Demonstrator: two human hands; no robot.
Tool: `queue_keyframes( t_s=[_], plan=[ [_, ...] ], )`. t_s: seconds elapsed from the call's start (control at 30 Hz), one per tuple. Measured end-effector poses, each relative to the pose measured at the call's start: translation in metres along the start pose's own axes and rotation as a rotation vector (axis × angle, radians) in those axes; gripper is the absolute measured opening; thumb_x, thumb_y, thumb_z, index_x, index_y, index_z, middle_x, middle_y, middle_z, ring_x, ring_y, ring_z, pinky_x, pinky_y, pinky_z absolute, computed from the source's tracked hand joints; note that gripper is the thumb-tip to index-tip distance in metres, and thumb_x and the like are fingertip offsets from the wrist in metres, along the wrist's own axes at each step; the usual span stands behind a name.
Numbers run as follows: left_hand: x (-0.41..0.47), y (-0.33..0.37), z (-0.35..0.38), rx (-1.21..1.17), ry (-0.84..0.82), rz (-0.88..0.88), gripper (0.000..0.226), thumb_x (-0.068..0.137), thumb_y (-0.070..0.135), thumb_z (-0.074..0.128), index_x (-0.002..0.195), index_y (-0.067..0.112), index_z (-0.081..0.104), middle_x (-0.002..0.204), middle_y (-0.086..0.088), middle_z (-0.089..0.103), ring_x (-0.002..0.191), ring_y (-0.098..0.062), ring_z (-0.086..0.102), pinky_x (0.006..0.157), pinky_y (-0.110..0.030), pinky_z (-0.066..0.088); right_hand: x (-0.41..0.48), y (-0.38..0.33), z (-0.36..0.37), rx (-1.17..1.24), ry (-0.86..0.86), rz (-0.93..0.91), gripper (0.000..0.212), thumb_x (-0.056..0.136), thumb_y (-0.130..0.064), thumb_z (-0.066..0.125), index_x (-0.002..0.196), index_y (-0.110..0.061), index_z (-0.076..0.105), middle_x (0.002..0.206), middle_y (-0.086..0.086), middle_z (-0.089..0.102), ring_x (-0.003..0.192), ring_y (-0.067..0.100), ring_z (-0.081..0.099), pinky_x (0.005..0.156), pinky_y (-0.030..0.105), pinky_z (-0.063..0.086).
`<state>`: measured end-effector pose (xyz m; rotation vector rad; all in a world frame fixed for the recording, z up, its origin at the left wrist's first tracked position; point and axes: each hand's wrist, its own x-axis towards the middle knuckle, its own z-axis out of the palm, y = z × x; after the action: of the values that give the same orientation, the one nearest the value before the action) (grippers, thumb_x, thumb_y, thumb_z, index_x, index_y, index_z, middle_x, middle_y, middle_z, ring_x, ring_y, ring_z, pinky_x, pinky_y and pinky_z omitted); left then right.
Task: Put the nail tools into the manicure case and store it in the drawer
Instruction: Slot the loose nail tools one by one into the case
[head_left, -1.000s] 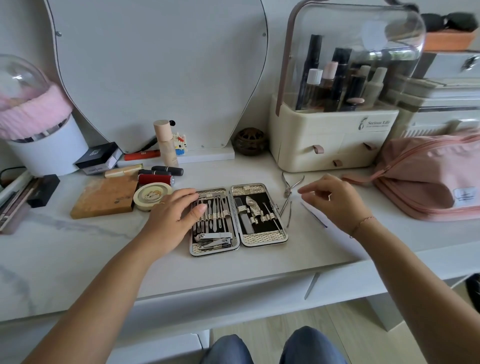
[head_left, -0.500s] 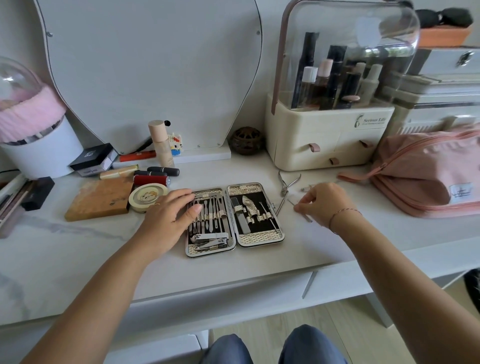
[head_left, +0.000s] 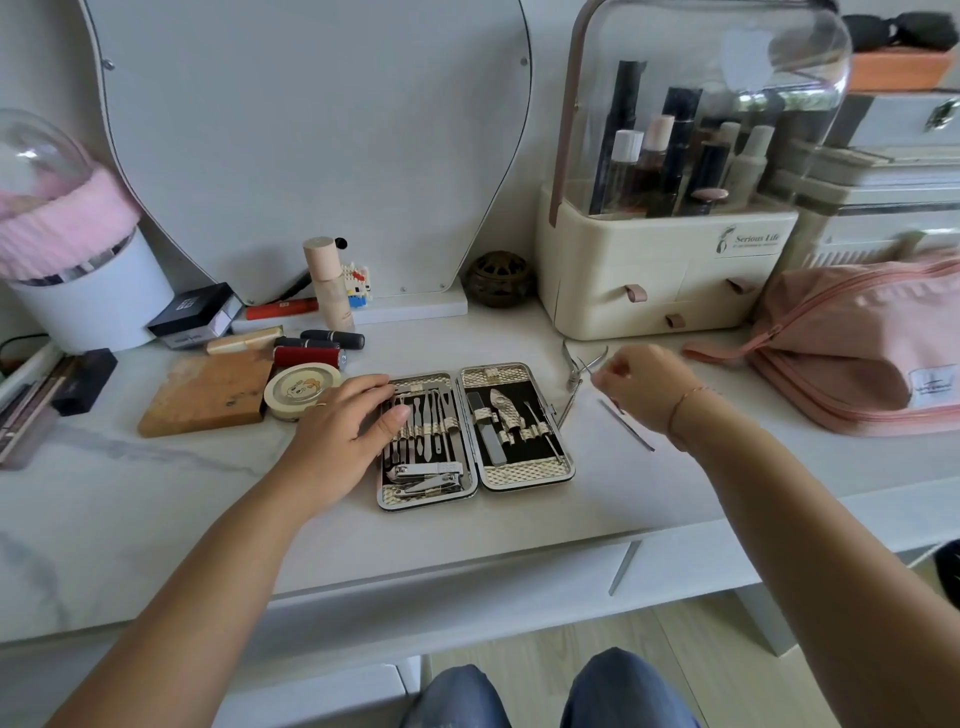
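The manicure case lies open flat at the middle of the white desk, with several steel tools strapped in both halves. My left hand rests flat on the case's left half, fingers over the tool row, gripping nothing. Raised just right of the case, my right hand has its fingertips pinched together, and I see nothing between them. A cuticle nipper lies loose on the desk beside those fingertips. A thin metal tool lies loose under my right wrist. The drawer fronts below the desk edge are shut.
A cream cosmetics organiser stands behind the nipper and a pink zip bag lies at the right. Left of the case are a round tin, a wooden block and lipsticks. A mirror stands at the back.
My right hand came down onto the thin tool, then lifted and shifted back toward the nipper with fingers pinched; the thin tool stays on the desk. My left hand has not moved.
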<state>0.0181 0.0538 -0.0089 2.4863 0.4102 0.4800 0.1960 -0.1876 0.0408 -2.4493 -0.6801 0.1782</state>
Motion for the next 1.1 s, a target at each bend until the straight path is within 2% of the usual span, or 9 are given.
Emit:
queue_keyframes(
  t_s=[0.07,0.13,0.23,0.33,0.5,0.67,0.77,0.9,1.1],
  plan=[
    [0.000,0.000,0.000,0.001,0.000,0.000,0.062,0.085,0.055,0.037,0.134,0.019,0.048,0.140,0.010,0.041,0.130,-0.012,0.034,0.108,-0.029,0.024,0.001,-0.009,0.005,0.382,-0.082,-0.023,0.020,0.088,-0.009,0.057,0.070,0.000,0.060,0.058,0.011,0.051,0.050,0.019,0.043,0.054,0.025,0.039],
    [0.000,0.000,-0.001,0.003,-0.001,-0.001,0.063,0.085,0.055,0.036,0.134,0.019,0.047,0.141,0.010,0.041,0.130,-0.012,0.034,0.109,-0.030,0.024,0.004,-0.015,0.013,0.619,-0.164,0.013,0.002,0.086,-0.001,0.061,0.086,-0.003,0.060,0.061,0.009,0.056,0.040,0.008,0.045,0.045,0.017,0.040],
    [-0.001,0.000,-0.001,0.003,-0.004,-0.005,0.062,0.086,0.055,0.037,0.135,0.019,0.047,0.141,0.010,0.040,0.131,-0.012,0.033,0.111,-0.033,0.025,0.013,-0.020,0.021,0.686,-0.223,0.034,0.037,0.084,0.003,0.062,0.117,-0.009,0.051,0.066,0.010,0.058,0.039,0.005,0.051,0.043,0.017,0.045],
    [-0.001,0.001,-0.001,0.003,-0.006,-0.006,0.061,0.086,0.055,0.037,0.135,0.019,0.046,0.142,0.011,0.040,0.132,-0.012,0.032,0.110,-0.032,0.025,0.020,-0.022,0.025,0.628,-0.236,-0.012,0.042,0.086,0.005,0.058,0.124,-0.011,0.050,0.066,0.007,0.056,0.046,0.007,0.053,0.047,0.018,0.050],
    [0.000,0.000,-0.001,-0.003,-0.004,-0.003,0.059,0.087,0.053,0.037,0.135,0.019,0.047,0.141,0.011,0.040,0.131,-0.010,0.032,0.109,-0.029,0.024,0.025,-0.024,0.028,0.480,-0.208,-0.090,0.033,0.087,0.004,0.055,0.117,-0.011,0.057,0.065,0.006,0.056,0.055,0.015,0.054,0.050,0.019,0.051],
    [0.000,0.000,0.000,0.010,0.005,0.012,0.054,0.090,0.048,0.040,0.134,0.018,0.048,0.141,0.010,0.041,0.131,-0.010,0.033,0.104,-0.023,0.021,0.025,-0.024,0.030,0.378,-0.183,-0.148,0.025,0.085,0.001,0.058,0.109,-0.009,0.059,0.064,0.004,0.058,0.052,0.010,0.056,0.050,0.022,0.050],
    [0.000,0.000,-0.001,0.011,0.005,0.012,0.055,0.089,0.049,0.040,0.134,0.018,0.048,0.140,0.009,0.042,0.130,-0.011,0.034,0.105,-0.024,0.022,0.024,-0.025,0.032,0.324,-0.179,-0.197,0.024,0.085,-0.002,0.060,0.107,-0.012,0.059,0.066,0.003,0.060,0.053,0.012,0.056,0.064,0.038,0.056],
    [0.001,-0.001,0.000,0.008,0.014,0.016,0.058,0.089,0.053,0.040,0.132,0.015,0.051,0.139,0.006,0.045,0.129,-0.014,0.037,0.107,-0.027,0.025,0.022,-0.025,0.032,0.285,-0.190,-0.231,0.025,0.084,-0.002,0.061,0.108,-0.011,0.061,0.068,0.004,0.062,0.057,0.017,0.057,0.074,0.048,0.056],
    [0.000,0.002,-0.001,0.014,0.002,0.009,0.062,0.085,0.053,0.037,0.133,0.016,0.050,0.139,0.007,0.043,0.130,-0.014,0.035,0.106,-0.027,0.024,0.021,-0.026,0.031,0.260,-0.173,-0.213,0.025,0.082,-0.003,0.064,0.105,-0.011,0.064,0.074,0.008,0.067,0.062,0.018,0.060,0.081,0.045,0.055]
  ],
)
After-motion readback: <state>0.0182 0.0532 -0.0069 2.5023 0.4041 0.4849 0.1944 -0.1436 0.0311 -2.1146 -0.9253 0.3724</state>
